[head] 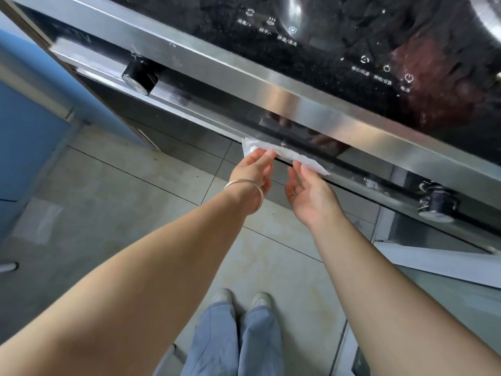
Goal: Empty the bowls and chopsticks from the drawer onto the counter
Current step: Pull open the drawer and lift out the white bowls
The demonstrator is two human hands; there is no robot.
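Drawer (pixel 311 147) contents hidden behind its dark front. Left hand (pixel 254 169) and right hand (pixel 306 194), fingers loosely extended, touch white paper (pixel 287 156) at the handle; knobs (pixel 139 77) at ten and four o'clock.

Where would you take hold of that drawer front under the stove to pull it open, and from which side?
Take the drawer front by its top edge, where the dark gap runs under the steel trim, coming from below and in front with fingers hooked upward. The left hand and right hand already reach there, beside a white wrapper. No handle is visible.
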